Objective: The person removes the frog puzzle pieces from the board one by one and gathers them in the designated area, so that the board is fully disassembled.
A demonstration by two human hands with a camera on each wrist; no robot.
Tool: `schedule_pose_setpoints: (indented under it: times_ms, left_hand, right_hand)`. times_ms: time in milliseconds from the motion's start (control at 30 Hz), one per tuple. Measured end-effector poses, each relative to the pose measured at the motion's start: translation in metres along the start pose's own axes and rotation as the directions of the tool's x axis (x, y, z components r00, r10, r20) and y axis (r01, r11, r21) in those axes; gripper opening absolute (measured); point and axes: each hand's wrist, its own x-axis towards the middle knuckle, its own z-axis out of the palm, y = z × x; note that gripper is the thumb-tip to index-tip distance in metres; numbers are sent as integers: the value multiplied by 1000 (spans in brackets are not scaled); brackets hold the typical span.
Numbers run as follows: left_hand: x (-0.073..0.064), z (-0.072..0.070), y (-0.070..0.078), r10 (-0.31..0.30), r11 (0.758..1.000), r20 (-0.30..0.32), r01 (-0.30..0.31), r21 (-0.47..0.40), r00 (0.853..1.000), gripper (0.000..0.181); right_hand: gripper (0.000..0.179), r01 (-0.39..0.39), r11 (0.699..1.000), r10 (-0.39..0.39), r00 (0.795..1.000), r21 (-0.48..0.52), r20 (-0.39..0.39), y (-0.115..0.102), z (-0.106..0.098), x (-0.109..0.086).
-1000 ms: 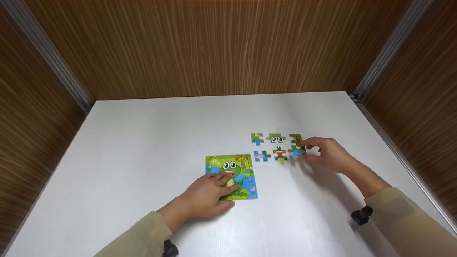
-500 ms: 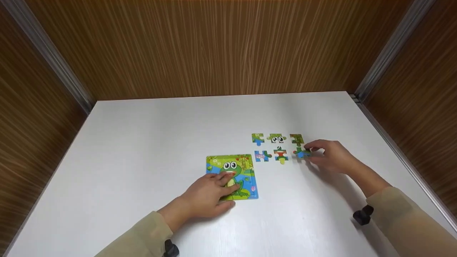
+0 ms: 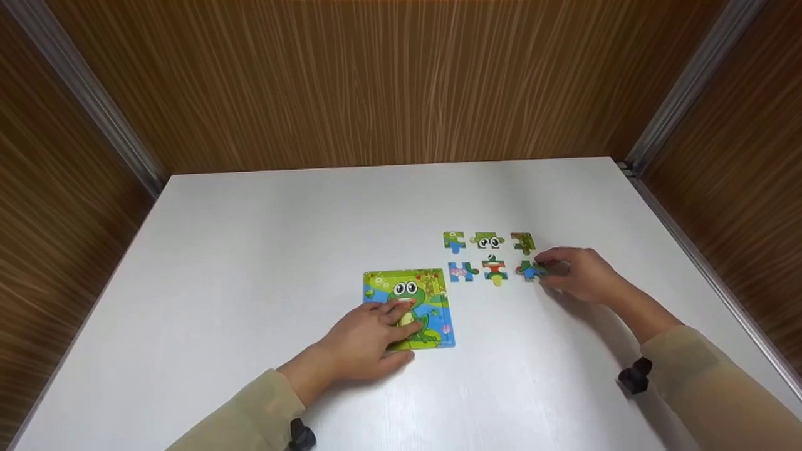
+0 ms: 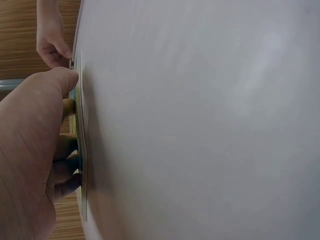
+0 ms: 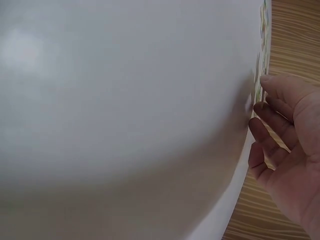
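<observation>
My left hand (image 3: 366, 341) rests with fingers spread on a square frog puzzle board (image 3: 442, 294), covering the frog's lower left part. In the left wrist view, the fingers of that hand (image 4: 35, 130) lie on the board (image 4: 84, 165), seen edge-on. To the right, my right hand (image 3: 583, 275) pinches a blue and green jigsaw piece (image 3: 530, 270) between thumb and forefinger, low at the tabletop. This piece sits at the right end of the nearer row, just below a green tree piece (image 3: 522, 242). Seen from the right wrist, thumb and forefinger of the hand (image 5: 295, 130) bracket the piece.
Other loose jigsaw pieces lie in two rows: a corner piece (image 3: 454, 241), an eyes piece (image 3: 487, 241), a pink-and-blue piece (image 3: 462, 272) and a mouth piece (image 3: 495, 269). The white table (image 3: 250, 250) is bounded by wood-grain panels (image 3: 388, 81) at back and sides.
The piece in my right hand has slid right and slightly nearer, away from the tree piece above it. My left hand has stayed on the board.
</observation>
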Motion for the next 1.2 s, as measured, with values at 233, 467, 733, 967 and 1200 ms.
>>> schedule_pose_setpoints:
  times_ms: [233,467,733,967,1200]
  left_hand:
    - [0,-1,1,-8,1000,9,8,-4,1000,57]
    - [-1,0,2,6,1000,-9,-6,11,1000,56]
    - [-1,0,1,5,1000,-17,-5,10,1000,55]
    - [0,1,1,0,1000,-11,0,7,1000,56]
    - [-1,-1,1,-8,1000,4,8,-13,1000,56]
  right_hand:
    - [44,-17,1000,17,1000,-3,-1,0,3,2]
    - [45,-1,1000,1,1000,-14,-13,3,6,1]
    - [47,5,1000,-5,1000,-16,-5,4,4,2]
    - [49,-9,1000,9,1000,-16,3,5,5,2]
    - [50,-23,1000,23,1000,-2,6,5,6,2]
